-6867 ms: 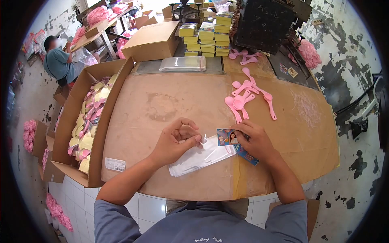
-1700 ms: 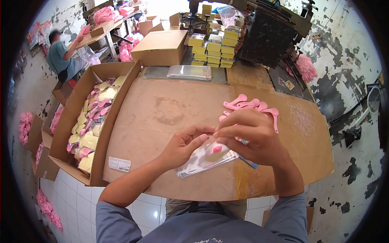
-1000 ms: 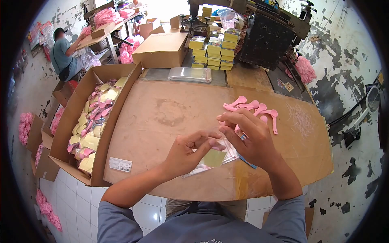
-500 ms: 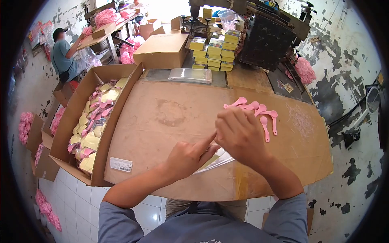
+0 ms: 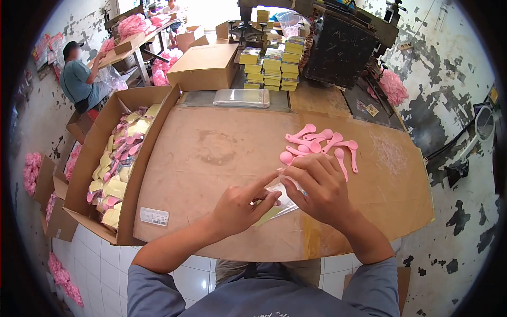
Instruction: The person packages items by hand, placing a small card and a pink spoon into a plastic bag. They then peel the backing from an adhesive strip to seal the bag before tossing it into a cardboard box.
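A clear plastic bag with a pale yellowish card in it lies tilted between my hands, over the near middle of the cardboard-topped table. My left hand pinches its left side between thumb and fingers. My right hand is curled at its upper edge, thumb and forefinger close to the left fingertip; the exact grip is partly hidden. Just beyond my right hand lies a loose group of several pink measuring spoons, some partly covered by its fingers.
At left stands an open carton of packed bags with pink spoons. A stack of clear bags, a closed box and yellow card stacks line the back, beside a dark machine. A seated person works at far left.
My right hand has lowered and moved slightly toward me, its fingers opening out from a tighter curl. More pink spoons now show behind it. The camera view has shifted slightly.
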Motion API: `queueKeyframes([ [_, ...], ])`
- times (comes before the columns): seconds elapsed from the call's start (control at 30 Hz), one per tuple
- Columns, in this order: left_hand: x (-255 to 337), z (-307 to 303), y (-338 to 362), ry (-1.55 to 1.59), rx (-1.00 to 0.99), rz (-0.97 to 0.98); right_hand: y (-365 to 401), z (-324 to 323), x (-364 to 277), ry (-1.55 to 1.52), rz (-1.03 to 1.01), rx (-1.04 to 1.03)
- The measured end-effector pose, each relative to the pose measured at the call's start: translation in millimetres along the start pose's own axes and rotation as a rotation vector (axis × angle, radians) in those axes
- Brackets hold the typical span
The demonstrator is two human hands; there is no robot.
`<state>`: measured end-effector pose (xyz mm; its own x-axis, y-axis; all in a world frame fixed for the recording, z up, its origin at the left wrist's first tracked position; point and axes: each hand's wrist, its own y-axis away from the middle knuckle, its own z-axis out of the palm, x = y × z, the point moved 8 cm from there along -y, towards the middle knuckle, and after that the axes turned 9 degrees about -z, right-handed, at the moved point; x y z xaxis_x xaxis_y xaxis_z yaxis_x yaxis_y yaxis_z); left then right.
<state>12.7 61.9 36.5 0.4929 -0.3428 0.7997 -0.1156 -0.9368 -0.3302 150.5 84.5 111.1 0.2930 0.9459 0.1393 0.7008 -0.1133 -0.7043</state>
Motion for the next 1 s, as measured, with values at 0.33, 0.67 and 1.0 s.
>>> queueKeyframes([
  [0.33,-4.0,-0.1,3.5,-0.155,0.057,0.087,-9.0,8.2,-5.2,0.072,-0.037,-0.029],
  [0.67,-17.9,-7.9,-0.8,0.131,0.006,-0.083,60.1,-33.3,108.0,-0.878,0.761,0.234],
  [1.0,-27.3,-8.1,-4.6,0.380,0.027,-0.173,321.1,-135.9,256.8,0.875,0.865,-0.246],
])
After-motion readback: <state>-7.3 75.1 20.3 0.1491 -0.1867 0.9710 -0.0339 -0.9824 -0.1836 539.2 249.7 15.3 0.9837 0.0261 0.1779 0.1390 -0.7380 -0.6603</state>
